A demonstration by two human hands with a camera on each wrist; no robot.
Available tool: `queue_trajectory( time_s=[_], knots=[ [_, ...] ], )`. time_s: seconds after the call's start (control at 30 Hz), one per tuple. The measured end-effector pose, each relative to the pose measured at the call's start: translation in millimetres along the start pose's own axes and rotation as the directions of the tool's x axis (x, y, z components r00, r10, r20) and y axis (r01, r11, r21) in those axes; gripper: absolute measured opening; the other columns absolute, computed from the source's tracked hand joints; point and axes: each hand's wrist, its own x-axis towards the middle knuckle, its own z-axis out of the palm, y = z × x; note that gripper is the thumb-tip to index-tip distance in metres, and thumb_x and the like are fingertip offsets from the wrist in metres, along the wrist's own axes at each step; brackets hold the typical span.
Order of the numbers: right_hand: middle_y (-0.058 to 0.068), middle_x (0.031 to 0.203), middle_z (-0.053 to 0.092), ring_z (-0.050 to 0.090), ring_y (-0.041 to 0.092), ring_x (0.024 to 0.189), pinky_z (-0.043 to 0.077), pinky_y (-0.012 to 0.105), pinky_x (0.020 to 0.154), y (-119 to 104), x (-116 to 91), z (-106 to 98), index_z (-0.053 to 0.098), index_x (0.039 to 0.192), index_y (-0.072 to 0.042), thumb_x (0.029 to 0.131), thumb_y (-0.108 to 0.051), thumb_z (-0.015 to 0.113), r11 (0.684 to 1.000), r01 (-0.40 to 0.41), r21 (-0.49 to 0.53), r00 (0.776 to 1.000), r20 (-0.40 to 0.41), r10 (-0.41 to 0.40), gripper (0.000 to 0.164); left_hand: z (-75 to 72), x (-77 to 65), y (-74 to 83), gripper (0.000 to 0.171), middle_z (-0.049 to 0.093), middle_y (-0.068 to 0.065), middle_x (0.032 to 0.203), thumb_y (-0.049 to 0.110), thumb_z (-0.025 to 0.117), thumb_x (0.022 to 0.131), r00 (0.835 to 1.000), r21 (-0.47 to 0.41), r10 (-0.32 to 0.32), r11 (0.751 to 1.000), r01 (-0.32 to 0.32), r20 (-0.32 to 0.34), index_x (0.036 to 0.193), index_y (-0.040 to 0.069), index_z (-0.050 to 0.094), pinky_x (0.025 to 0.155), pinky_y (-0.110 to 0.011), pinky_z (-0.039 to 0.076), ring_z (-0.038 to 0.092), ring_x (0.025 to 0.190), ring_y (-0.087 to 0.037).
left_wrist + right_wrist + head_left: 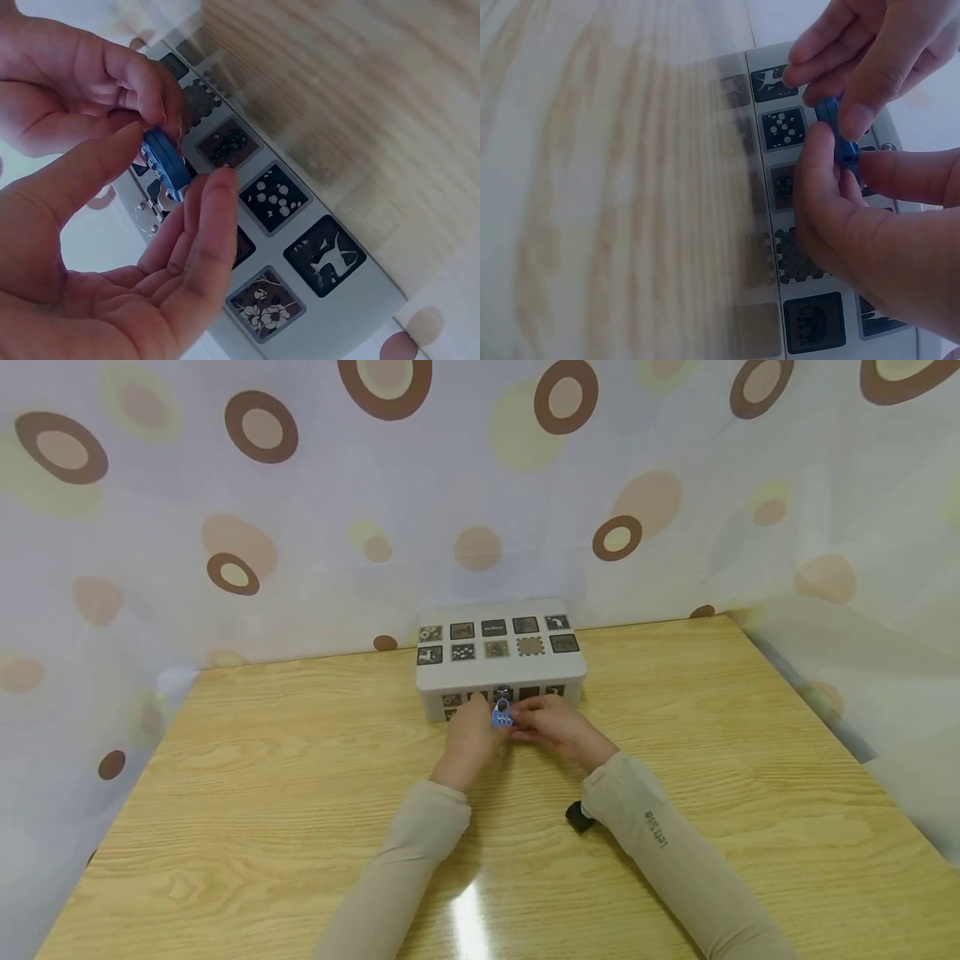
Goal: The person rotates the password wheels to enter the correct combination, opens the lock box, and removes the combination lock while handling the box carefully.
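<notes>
A blue combination padlock (pixel 502 717) with a row of number dials is at the front of a white box (pixel 498 672), just below its metal latch (pixel 154 211). Whether the shackle passes through the latch cannot be told. My left hand (pixel 471 737) pinches the padlock between thumb and fingers. From the other side, my right hand (pixel 561 727) holds it with thumb and curled index finger. In the right wrist view the padlock (pixel 832 124) is seen edge-on, partly covered by the fingers of both hands. The box's lid is down.
Dark square pictures cover the box's lid and front. It stands on a wood-grain table (pixel 300 777) against a white curtain (pixel 322 527) with brown and beige circles. Beside my right cuff is a small black object (pixel 579 817).
</notes>
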Motion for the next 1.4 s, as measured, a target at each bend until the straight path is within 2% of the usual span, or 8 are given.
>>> queue_trajectory(
  time_s=[0.2, 0.43, 0.6, 0.83, 1.0, 1.4],
  knots=[
    [0.015, 0.099, 0.058, 0.061, 0.009, 0.073, 0.057, 0.024, 0.076, -0.8, 0.7, 1.1, 0.045, 0.126, 0.023, 0.099, 0.001, 0.046, 1.0, -0.013, -0.019, 1.0, -0.019, 0.013, 0.035, 7.5, 4.2, 1.9, 0.043, 0.064, -0.02, 0.095, 0.024, 0.075, 0.085, 0.999, 0.142, -0.043, 0.989, 0.041, 0.011, 0.106, -0.008, 0.055, 0.07, -0.041, 0.057, 0.066, 0.086, -0.034],
    [0.013, 0.096, 0.059, 0.061, 0.009, 0.072, 0.057, 0.024, 0.075, -1.5, 0.6, 0.9, 0.045, 0.127, 0.022, 0.098, 0.001, 0.047, 0.999, -0.013, -0.044, 1.0, -0.018, 0.012, 0.035, 9.3, 6.0, 2.9, 0.048, 0.064, -0.018, 0.096, 0.033, 0.074, 0.085, 0.999, 0.23, -0.042, 0.972, 0.039, 0.008, 0.107, -0.006, 0.057, 0.071, -0.04, 0.057, 0.066, 0.087, -0.032],
    [0.012, 0.096, 0.059, 0.06, 0.008, 0.072, 0.056, 0.022, 0.072, -2.2, 0.7, 1.0, 0.046, 0.127, 0.021, 0.098, 0.001, 0.047, 0.999, -0.022, -0.042, 0.999, -0.029, 0.021, 0.035, 8.2, 5.5, 2.5, 0.045, 0.064, -0.017, 0.094, 0.032, 0.074, 0.085, 1.0, 0.219, -0.02, 0.976, 0.02, -0.002, 0.104, -0.005, 0.059, 0.069, -0.04, 0.057, 0.066, 0.085, -0.032],
    [0.01, 0.095, 0.059, 0.059, 0.007, 0.071, 0.054, 0.018, 0.068, -4.5, 0.1, 1.6, 0.047, 0.125, 0.021, 0.098, 0.001, 0.047, 0.999, -0.027, -0.035, 0.998, -0.052, 0.025, 0.034, 7.4, 6.6, 2.7, 0.04, 0.067, -0.017, 0.088, 0.029, 0.078, 0.08, 0.998, 0.169, -0.035, 0.985, 0.043, -0.049, 0.096, -0.004, 0.062, 0.066, -0.041, 0.057, 0.067, 0.081, -0.033],
    [0.009, 0.094, 0.059, 0.059, 0.006, 0.07, 0.054, 0.018, 0.068, -3.4, 0.2, 1.4, 0.046, 0.126, 0.022, 0.098, 0.002, 0.048, 0.999, -0.011, -0.036, 0.998, -0.056, 0.009, 0.035, 7.3, 7.1, 2.3, 0.04, 0.068, -0.017, 0.085, 0.029, 0.08, 0.078, 0.997, 0.159, -0.016, 0.987, 0.029, -0.081, 0.094, -0.003, 0.063, 0.063, -0.04, 0.056, 0.067, 0.08, -0.032],
    [0.012, 0.095, 0.059, 0.06, 0.006, 0.069, 0.055, 0.018, 0.067, -1.1, 1.3, 2.7, 0.049, 0.122, 0.022, 0.097, 0.003, 0.049, 1.0, -0.016, -0.024, 0.997, -0.072, 0.014, 0.032, 7.4, 4.9, 1.9, 0.042, 0.067, -0.017, 0.088, 0.028, 0.083, 0.076, 0.996, 0.126, 0.015, 0.992, -0.004, -0.085, 0.094, -0.003, 0.063, 0.069, -0.041, 0.055, 0.066, 0.084, -0.032]
  ],
)
